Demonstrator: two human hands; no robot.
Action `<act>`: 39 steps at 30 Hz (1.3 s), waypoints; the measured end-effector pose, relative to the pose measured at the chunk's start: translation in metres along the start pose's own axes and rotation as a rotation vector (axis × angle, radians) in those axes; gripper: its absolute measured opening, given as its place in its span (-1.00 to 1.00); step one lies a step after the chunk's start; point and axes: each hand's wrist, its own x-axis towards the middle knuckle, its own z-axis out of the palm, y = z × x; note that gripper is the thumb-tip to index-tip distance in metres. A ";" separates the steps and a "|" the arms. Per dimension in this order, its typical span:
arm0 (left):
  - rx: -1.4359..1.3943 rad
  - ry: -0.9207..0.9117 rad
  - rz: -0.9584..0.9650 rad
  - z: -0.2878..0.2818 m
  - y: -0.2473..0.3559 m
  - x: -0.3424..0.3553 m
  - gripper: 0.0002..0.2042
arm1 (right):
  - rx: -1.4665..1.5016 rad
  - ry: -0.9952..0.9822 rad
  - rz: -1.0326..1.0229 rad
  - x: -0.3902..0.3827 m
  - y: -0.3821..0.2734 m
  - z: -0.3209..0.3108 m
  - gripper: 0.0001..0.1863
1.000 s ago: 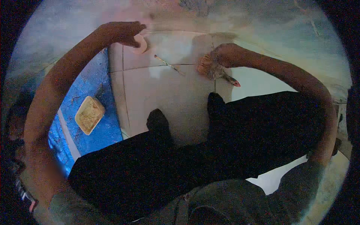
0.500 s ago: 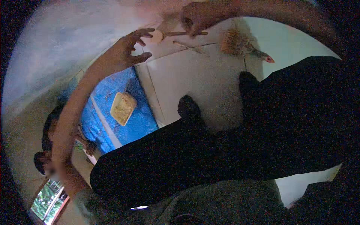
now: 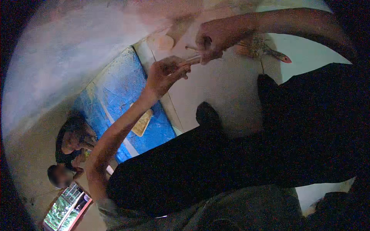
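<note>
My left hand [image 3: 167, 73] is closed, its fingertips pinching one end of a thin pale stick [image 3: 194, 60]. The other end of that stick runs to my right hand [image 3: 211, 41], which is closed too. From the right hand's fingers a second thin stick [image 3: 190, 48] pokes out toward the left. Both hands are held close together above the pale tiled floor. Just beyond them lies a round, flat, pale thing [image 3: 163, 42], its kind unclear in the dim light. Partly behind my right forearm rests a bristly bundle [image 3: 252, 47] with a red-tipped end [image 3: 285, 59].
A blue sheet or mat [image 3: 115, 84] with a white stripe lies to the left, with a yellowish tray [image 3: 142, 124] partly behind my left forearm. Another person [image 3: 71, 146] crouches at the far left, near a bright opening [image 3: 65, 210]. My dark-clothed legs [image 3: 231, 161] cross the foreground.
My left hand has gone from open, fingers spread, to closed on a pale stick, moving right to meet my right hand. The thin pale stick no longer shows on the floor. The view has shifted.
</note>
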 end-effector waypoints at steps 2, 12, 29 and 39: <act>0.151 -0.009 -0.023 -0.010 0.006 -0.004 -0.84 | -0.135 -0.016 -0.065 -0.003 0.003 0.000 -0.73; 0.781 0.090 0.446 -0.076 -0.006 0.039 -0.41 | -0.374 0.281 -0.340 0.016 0.047 -0.019 -0.76; 0.891 0.290 0.458 -0.086 -0.100 0.094 -0.30 | -0.642 0.204 -0.274 0.020 0.029 -0.045 -0.84; 0.901 0.046 0.364 -0.021 -0.023 0.035 -0.26 | -0.969 0.106 -0.468 0.045 0.019 -0.031 -0.85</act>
